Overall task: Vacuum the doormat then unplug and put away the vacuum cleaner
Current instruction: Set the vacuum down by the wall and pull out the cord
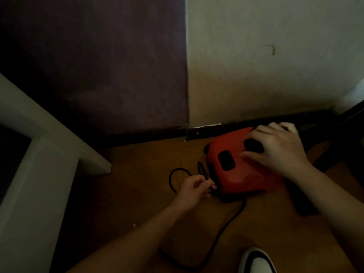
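Observation:
A red vacuum cleaner (232,166) sits on the brown floor near the dark skirting board, in the corner of the room. My right hand (275,150) rests on top of it with fingers spread, the fingertips by a black button. My left hand (195,187) pinches the black power cord (175,174) close to the vacuum's left side. The cord loops on the floor to the left of that hand, and another stretch (226,227) runs from under the vacuum toward me. No doormat is in view.
A white furniture frame (49,154) stands at the left. A purple wall (98,66) meets a cream wall (266,56) at the corner. My white shoe (256,261) is at the bottom edge. A dark object (303,203) lies beside the vacuum on the right.

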Demonstrator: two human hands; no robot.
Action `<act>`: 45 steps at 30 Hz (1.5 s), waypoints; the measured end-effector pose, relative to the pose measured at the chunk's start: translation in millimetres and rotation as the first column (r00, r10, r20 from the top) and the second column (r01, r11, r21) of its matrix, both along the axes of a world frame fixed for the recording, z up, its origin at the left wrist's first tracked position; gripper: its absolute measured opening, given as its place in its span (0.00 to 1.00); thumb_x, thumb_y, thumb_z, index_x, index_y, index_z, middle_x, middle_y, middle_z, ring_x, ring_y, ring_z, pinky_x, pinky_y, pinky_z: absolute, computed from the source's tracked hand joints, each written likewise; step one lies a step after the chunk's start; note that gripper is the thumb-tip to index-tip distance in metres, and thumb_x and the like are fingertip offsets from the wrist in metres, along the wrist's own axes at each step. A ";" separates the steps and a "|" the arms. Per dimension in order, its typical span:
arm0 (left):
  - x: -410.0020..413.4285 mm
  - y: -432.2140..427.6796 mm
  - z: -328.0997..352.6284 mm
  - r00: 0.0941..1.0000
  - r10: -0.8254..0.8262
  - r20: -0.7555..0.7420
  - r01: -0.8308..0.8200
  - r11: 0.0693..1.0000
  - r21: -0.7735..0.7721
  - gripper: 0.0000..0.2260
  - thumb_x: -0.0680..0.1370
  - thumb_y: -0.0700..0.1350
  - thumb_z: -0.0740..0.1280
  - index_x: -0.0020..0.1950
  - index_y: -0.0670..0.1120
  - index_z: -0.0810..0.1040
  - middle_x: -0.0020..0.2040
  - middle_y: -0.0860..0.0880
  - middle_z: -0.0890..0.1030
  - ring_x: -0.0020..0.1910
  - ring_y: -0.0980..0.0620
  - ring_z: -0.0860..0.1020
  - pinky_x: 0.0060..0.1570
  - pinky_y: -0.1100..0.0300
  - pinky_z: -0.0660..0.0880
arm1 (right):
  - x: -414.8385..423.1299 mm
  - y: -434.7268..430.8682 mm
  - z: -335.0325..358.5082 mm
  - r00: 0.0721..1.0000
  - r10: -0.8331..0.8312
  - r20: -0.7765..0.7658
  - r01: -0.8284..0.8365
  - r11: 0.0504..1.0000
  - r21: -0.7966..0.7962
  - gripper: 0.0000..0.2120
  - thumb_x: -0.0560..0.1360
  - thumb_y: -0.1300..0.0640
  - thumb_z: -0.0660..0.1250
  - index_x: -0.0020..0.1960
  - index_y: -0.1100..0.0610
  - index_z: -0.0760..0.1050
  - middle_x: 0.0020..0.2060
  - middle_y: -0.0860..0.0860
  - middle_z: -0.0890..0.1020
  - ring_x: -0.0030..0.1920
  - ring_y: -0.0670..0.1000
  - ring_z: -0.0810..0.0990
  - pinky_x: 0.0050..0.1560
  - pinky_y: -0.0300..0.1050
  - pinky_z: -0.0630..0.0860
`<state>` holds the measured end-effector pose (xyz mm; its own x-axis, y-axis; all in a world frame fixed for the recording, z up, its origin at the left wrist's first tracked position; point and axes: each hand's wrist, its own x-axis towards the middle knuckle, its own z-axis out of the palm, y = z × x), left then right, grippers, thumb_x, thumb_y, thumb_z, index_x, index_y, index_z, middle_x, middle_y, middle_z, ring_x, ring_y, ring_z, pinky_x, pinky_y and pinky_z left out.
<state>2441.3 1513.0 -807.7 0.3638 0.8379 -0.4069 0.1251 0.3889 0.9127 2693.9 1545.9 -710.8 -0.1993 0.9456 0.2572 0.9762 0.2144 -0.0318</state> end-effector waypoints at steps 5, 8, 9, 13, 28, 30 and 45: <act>-5.6 -16.5 -26.0 0.991 -0.029 -0.129 0.021 0.998 -0.064 0.09 0.84 0.41 0.60 0.45 0.47 0.76 0.49 0.53 0.81 0.51 0.57 0.79 0.49 0.61 0.78 | -0.8 -0.5 0.8 1.000 -0.004 0.009 0.004 1.000 -0.004 0.18 0.68 0.38 0.76 0.51 0.49 0.82 0.45 0.49 0.83 0.50 0.58 0.80 0.58 0.56 0.66; -12.1 -12.4 -32.1 0.978 0.198 -0.065 -0.206 0.969 -0.140 0.09 0.83 0.40 0.60 0.44 0.45 0.75 0.47 0.48 0.80 0.49 0.53 0.80 0.49 0.60 0.77 | 0.6 1.0 -0.9 1.000 -0.011 0.017 0.011 1.000 0.010 0.18 0.69 0.38 0.76 0.51 0.50 0.82 0.45 0.49 0.83 0.50 0.58 0.80 0.58 0.56 0.65; -16.3 -6.7 -31.1 0.959 0.281 -0.045 -0.285 0.948 -0.143 0.09 0.83 0.40 0.60 0.44 0.44 0.75 0.46 0.47 0.80 0.49 0.51 0.80 0.49 0.60 0.78 | 0.5 1.8 -1.4 1.000 -0.010 0.018 0.010 1.000 0.011 0.19 0.70 0.38 0.75 0.51 0.50 0.82 0.46 0.50 0.83 0.50 0.58 0.80 0.58 0.56 0.65; -36.5 22.3 -23.3 0.892 0.442 -0.090 -0.449 0.890 -0.080 0.06 0.82 0.38 0.62 0.47 0.41 0.76 0.48 0.46 0.80 0.49 0.49 0.81 0.44 0.61 0.80 | 0.5 3.3 -2.6 1.000 -0.015 0.025 0.014 1.000 0.017 0.19 0.68 0.39 0.78 0.51 0.51 0.83 0.46 0.50 0.83 0.50 0.59 0.80 0.57 0.56 0.66; -19.6 19.8 -22.9 0.767 0.164 -0.620 0.331 0.727 0.602 0.09 0.79 0.41 0.68 0.58 0.42 0.81 0.53 0.49 0.74 0.51 0.54 0.74 0.47 0.69 0.67 | 4.9 2.6 -6.1 1.000 0.001 0.016 -0.002 0.999 0.038 0.22 0.70 0.34 0.66 0.51 0.50 0.82 0.47 0.50 0.83 0.49 0.58 0.80 0.57 0.56 0.67; -13.6 21.5 -28.1 0.762 0.117 -0.636 0.352 0.750 0.560 0.13 0.79 0.41 0.69 0.64 0.43 0.80 0.56 0.47 0.75 0.54 0.52 0.75 0.50 0.67 0.69 | 5.2 2.8 -6.8 1.000 0.009 0.002 -0.009 0.999 0.041 0.23 0.71 0.33 0.63 0.52 0.50 0.82 0.47 0.49 0.83 0.49 0.58 0.80 0.57 0.56 0.67; -9.7 42.6 -65.1 0.822 -0.186 -0.538 0.293 0.949 0.119 0.18 0.80 0.46 0.67 0.70 0.46 0.74 0.64 0.49 0.79 0.62 0.52 0.77 0.59 0.59 0.75 | 7.6 3.7 -9.0 1.000 0.028 0.002 -0.028 0.998 0.063 0.22 0.71 0.34 0.64 0.52 0.50 0.82 0.47 0.49 0.83 0.50 0.57 0.79 0.56 0.56 0.66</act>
<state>2431.6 1555.5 -872.7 0.3459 0.8313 -0.4351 0.6622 0.1122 0.7409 2701.5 1549.7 -719.8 -0.2259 0.9217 0.3155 0.9698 0.2432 -0.0163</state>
